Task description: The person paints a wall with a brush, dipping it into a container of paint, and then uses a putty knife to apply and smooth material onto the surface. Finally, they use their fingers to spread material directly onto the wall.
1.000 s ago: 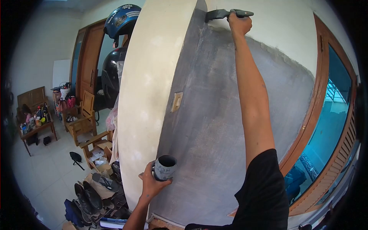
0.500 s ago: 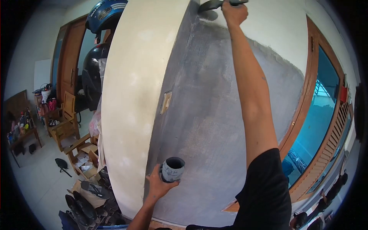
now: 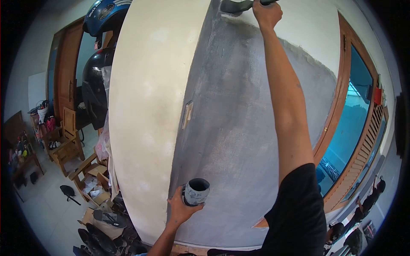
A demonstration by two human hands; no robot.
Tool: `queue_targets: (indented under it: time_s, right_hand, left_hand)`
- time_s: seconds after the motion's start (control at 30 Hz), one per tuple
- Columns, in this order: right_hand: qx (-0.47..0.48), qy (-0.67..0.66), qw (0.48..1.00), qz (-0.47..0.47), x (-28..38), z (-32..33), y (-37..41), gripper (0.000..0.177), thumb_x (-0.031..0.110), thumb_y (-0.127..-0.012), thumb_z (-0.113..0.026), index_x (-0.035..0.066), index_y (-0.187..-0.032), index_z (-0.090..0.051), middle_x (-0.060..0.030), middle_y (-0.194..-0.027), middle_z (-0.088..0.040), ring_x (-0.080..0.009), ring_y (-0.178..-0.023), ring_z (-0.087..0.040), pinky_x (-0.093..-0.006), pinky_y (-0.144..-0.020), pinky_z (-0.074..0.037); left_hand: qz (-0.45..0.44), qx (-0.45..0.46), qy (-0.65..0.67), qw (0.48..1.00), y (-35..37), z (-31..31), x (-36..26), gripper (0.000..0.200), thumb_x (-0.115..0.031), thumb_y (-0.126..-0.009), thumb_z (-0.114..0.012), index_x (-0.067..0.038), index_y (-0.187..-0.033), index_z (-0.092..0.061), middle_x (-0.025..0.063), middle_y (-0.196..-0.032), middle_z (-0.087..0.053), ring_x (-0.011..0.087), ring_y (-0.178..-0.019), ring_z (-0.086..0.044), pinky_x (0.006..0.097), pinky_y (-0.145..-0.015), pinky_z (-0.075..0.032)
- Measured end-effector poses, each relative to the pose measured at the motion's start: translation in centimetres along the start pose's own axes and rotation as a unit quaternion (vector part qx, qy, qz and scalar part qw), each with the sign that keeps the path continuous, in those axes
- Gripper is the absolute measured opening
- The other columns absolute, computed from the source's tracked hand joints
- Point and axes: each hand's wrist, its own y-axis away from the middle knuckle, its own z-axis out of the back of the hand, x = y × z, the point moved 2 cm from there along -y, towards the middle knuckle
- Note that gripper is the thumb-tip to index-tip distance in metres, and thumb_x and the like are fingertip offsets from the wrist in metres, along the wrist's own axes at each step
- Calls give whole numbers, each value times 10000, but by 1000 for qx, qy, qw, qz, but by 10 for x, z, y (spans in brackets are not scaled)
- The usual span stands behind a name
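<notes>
My left hand [image 3: 182, 210] is wrapped round a paint-smeared cup [image 3: 196, 197], its dark mouth facing up, low in front of the wall. High at the top of the view, my right hand [image 3: 268, 16] grips the handle of a paintbrush [image 3: 235, 6]. Its dark bristles point left and lie against the wall by the inner corner, at the upper border of the grey area. The grey-painted wall [image 3: 230, 106] reaches down to the floor, with cream wall [image 3: 316, 30] above its uneven edge. A switch plate [image 3: 186, 115] sits on the narrow grey return at the corner.
A cream pillar [image 3: 149, 106] stands left of the grey wall. Helmets [image 3: 96, 79] hang beside it, above shoes [image 3: 100, 239] and a box of papers [image 3: 96, 185]. On the right is a wood-framed window [image 3: 346, 123]; people [image 3: 367, 205] are at the lower right.
The brush bristles have shifted and lie flatter across the upper border. The view has turned slightly, and the cup with my left hand appears a little farther right.
</notes>
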Motion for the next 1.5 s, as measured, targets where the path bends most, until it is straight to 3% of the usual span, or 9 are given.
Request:
queue_targets:
  time_s: [0.17, 0.37, 0.43, 0.67, 1.03, 1.1, 1.17, 1.33, 1.5]
  right_hand:
    - [1, 43, 996, 78, 37, 36, -26, 291, 218, -815, -749, -48, -719, -682, -185, -687, -712, -333, -666, -718, -444, -630, -533]
    - [93, -21, 994, -44, 45, 16, 5, 283, 211, -810, -726, -45, -696, -693, -180, -651, -698, -283, -639, -713, -404, -614, -537]
    - [73, 106, 991, 35, 22, 18, 5, 274, 201, -786, -746, -49, -692, -685, -197, -683, -709, -313, -674, -729, -405, -636, -557]
    - [32, -7, 988, 151, 54, 55, 1, 114, 93, -819, -765, -17, -791, -750, -181, -798, -752, -313, -775, -752, -387, -707, -568]
    - [94, 112, 980, 135, -4, 103, -7, 218, 149, -813, -794, -54, -824, -715, -177, -756, -741, -272, -688, -735, -382, -641, -562]
    - [94, 239, 952, 169, -38, 139, -34, 348, 373, -755, -798, 32, -818, -790, -168, -831, -765, -351, -814, -752, -427, -810, -587]
    - [42, 236, 957, 164, -41, 158, -50, 358, 376, -753, -793, 29, -838, -788, -173, -805, -757, -367, -793, -746, -419, -797, -588]
    - [92, -134, 987, 8, 3, 89, -38, 139, 103, -853, -740, -36, -858, -751, -113, -728, -725, -197, -664, -688, -352, -614, -548]
    - [82, 79, 987, 115, 1, 49, -15, 213, 125, -776, -748, -31, -674, -646, -100, -632, -671, -190, -588, -630, -383, -586, -517]
  left_hand:
    - [7, 46, 13, 999, 0, 4, -11, 866, -276, -564, -975, -28, -1275, -546, 166, -1171, -699, 321, -1153, -660, 479, -1084, -396]
    - [19, 56, 15, 998, 4, -5, -6, 888, -280, -549, -973, -66, -1301, -554, 134, -1188, -709, 322, -1149, -665, 576, -1091, -343]
    - [14, 72, 34, 997, 4, -7, -3, 895, -303, -555, -970, -47, -1306, -555, 142, -1201, -690, 325, -1169, -645, 615, -1088, -305]
    - [1, 82, 48, 996, 11, -8, 3, 880, -267, -556, -966, -72, -1308, -553, 126, -1170, -720, 311, -1159, -667, 603, -1078, -338]
    - [-14, 107, 59, 992, 9, -42, 4, 862, -244, -543, -966, -60, -1286, -569, 125, -1148, -721, 291, -1114, -685, 513, -1035, -424]
    - [-20, 117, 83, 990, 9, -56, 6, 860, -240, -542, -966, -56, -1284, -571, 126, -1149, -720, 287, -1112, -686, 497, -1030, -435]
    - [-9, 135, 176, 975, 10, -68, 3, 859, -283, -582, -964, -9, -1288, -558, 151, -1169, -675, 292, -1152, -624, 532, -1050, -307]
    - [-27, 93, 115, 989, 15, -87, -7, 858, -242, -552, -967, -51, -1286, -565, 135, -1166, -709, 292, -1121, -678, 478, -1017, -446]
    - [-6, 94, 107, 990, 17, -103, -19, 849, -272, -567, -964, -61, -1287, -566, 136, -1175, -703, 303, -1141, -660, 516, -1049, -387]
